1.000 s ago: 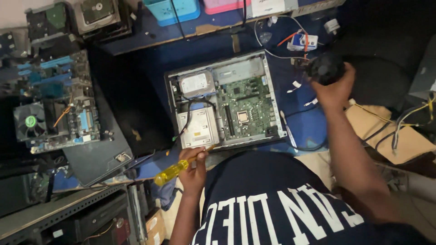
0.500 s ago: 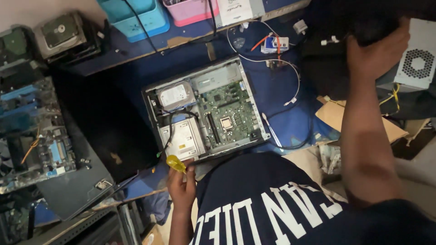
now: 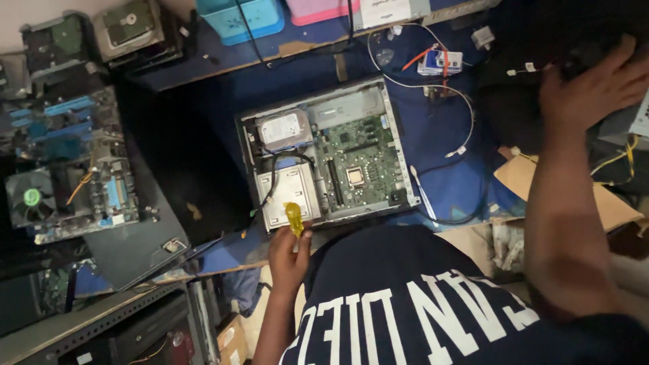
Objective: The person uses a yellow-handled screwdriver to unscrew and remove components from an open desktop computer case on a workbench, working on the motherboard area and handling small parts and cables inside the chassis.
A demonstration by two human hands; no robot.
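From the head view, looking straight down, my left hand (image 3: 289, 255) sits at lower centre of the frame, clenched around a screwdriver (image 3: 294, 218) with a translucent yellow handle. The handle pokes up from my fist and lies right at the near edge of the open computer case (image 3: 326, 157), which sits on the blue table (image 3: 433, 128) in the middle of the frame.

My right hand (image 3: 595, 84) reaches to the upper right corner, palm down on a dark bulky object (image 3: 534, 40) there. I cannot tell whether it grips that object or only rests on it, since the fingers fade into shadow.

Inside the case I see a green motherboard (image 3: 362, 159) on the right, a silver hard drive (image 3: 282, 128) upper left and a metal drive bay (image 3: 287, 192) below it.

I judge the screwdriver light, stiff and easy to hold; its smooth plastic handle could slip in a sweaty palm, so the full fist around the handle is the right hold. The case looks heavy and rigid, best held by its sheet-metal rim, never by the fragile board.

At the left of the frame lie bare circuit boards (image 3: 74, 162) with blue slots and a cooler fan. A teal bin (image 3: 240, 17) and a pink bin (image 3: 318, 10) stand along the top edge, loose cables (image 3: 439, 88) trail at upper right, and cardboard (image 3: 527, 179) lies at right.
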